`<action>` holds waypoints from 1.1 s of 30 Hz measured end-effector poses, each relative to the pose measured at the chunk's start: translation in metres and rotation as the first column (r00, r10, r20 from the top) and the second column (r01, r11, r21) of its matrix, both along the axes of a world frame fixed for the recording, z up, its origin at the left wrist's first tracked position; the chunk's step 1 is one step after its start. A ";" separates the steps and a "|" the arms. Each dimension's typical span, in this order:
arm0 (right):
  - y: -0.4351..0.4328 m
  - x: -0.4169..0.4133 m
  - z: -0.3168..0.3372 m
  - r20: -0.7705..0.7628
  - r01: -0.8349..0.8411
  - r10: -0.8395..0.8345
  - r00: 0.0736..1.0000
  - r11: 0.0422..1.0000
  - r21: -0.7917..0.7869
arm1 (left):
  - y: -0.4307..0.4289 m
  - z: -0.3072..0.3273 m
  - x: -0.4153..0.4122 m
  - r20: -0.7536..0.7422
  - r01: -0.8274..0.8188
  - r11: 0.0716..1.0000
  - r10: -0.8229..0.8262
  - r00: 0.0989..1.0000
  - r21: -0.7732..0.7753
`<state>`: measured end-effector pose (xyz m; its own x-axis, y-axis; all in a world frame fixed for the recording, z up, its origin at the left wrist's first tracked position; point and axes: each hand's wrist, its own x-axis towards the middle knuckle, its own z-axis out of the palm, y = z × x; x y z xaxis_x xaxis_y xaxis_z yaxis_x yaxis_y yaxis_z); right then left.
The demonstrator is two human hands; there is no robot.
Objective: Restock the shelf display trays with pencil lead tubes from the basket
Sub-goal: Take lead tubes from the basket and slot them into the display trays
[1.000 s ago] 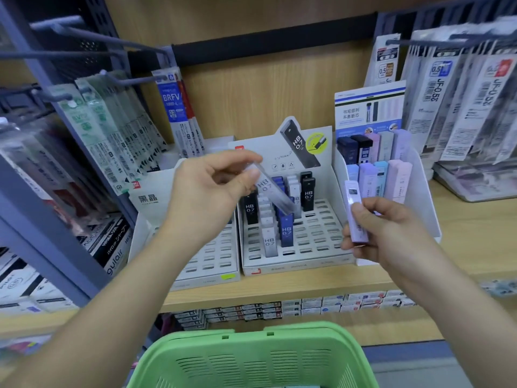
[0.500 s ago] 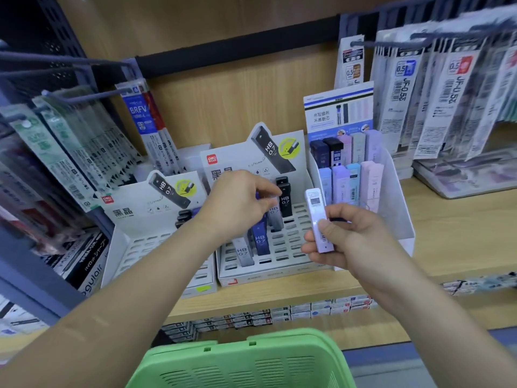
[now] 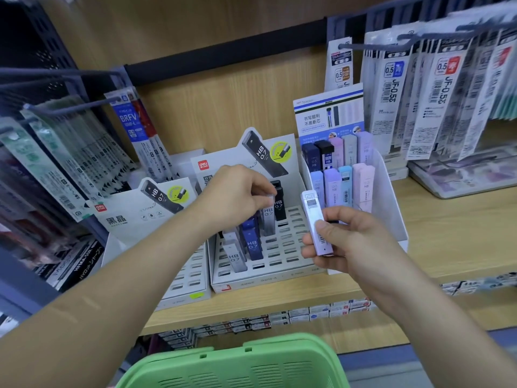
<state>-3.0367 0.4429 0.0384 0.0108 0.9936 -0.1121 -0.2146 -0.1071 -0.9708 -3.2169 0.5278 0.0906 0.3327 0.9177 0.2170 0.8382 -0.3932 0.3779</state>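
My left hand (image 3: 237,197) pinches the top of a clear grey HB 0.7 lead tube (image 3: 269,217) standing in the middle slotted display tray (image 3: 282,250), beside a black tube (image 3: 279,203) and blue ones (image 3: 253,245). My right hand (image 3: 352,239) holds a pale lilac lead tube (image 3: 316,222) upright in front of the white tray of pastel tubes (image 3: 389,208). A second slotted tray (image 3: 190,275) sits to the left, partly behind my left forearm. The green basket (image 3: 232,365) is at the bottom edge, its contents out of sight.
Refill packs hang on metal hooks at the left (image 3: 70,163) and the upper right (image 3: 436,88). The wooden shelf (image 3: 458,233) runs to the right, with a flat packet box (image 3: 464,175) on it. Small boxes line the shelf below (image 3: 307,312).
My left hand carried the clear tube down from mid-air and stood it in the middle tray. My right hand, still gripping the lilac tube, shifted slightly left in view.
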 end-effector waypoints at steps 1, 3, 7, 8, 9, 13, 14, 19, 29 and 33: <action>0.000 0.000 0.001 -0.003 0.000 0.000 1.000 1.000 -0.002 | 0.001 -0.001 0.000 -0.001 0.001 1.000 -0.001 1.000 -0.004; 0.001 0.000 0.000 -0.010 0.000 0.000 1.000 1.000 -0.003 | 0.002 -0.005 0.000 -0.028 0.011 1.000 -0.011 1.000 -0.008; 0.003 -0.002 -0.003 -0.012 -0.009 0.009 1.000 1.000 -0.005 | 0.003 -0.018 -0.003 -0.118 0.011 0.996 0.000 0.993 0.093; 0.004 -0.002 -0.004 -0.011 -0.015 0.015 1.000 1.000 -0.004 | 0.005 -0.019 -0.003 -0.158 0.015 0.992 0.005 0.987 0.124; 0.004 -0.003 -0.005 -0.009 -0.023 0.023 1.000 1.000 -0.005 | 0.006 -0.019 -0.003 -0.206 0.016 0.990 0.013 0.979 0.138; 0.007 -0.004 -0.008 -0.006 -0.031 0.031 1.000 0.999 -0.012 | 0.009 -0.010 0.000 -0.240 -0.035 0.997 0.052 0.969 0.076; 0.007 -0.004 -0.009 -0.007 -0.030 0.030 1.000 0.999 -0.013 | 0.008 -0.008 0.000 -0.209 -0.052 0.997 0.063 0.976 0.058; 0.007 -0.006 -0.009 -0.024 -0.034 0.034 0.999 0.999 -0.010 | 0.008 -0.001 -0.020 0.085 -0.138 0.990 0.136 0.987 0.018; 0.006 -0.013 -0.010 -0.058 -0.066 0.066 0.996 0.998 0.007 | 0.006 -0.006 -0.031 -0.034 -0.197 0.980 0.198 0.980 0.022; 0.003 -0.014 -0.009 -0.052 -0.076 0.075 0.996 0.997 -0.017 | 0.008 -0.003 -0.029 -0.117 -0.172 0.985 0.175 0.978 0.032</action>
<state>-3.0507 0.4460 0.0298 -0.0708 0.9891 -0.1292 -0.2543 -0.1431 -0.9565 -3.2458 0.5358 0.0878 0.1937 0.9592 0.2057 0.9328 -0.2451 0.2644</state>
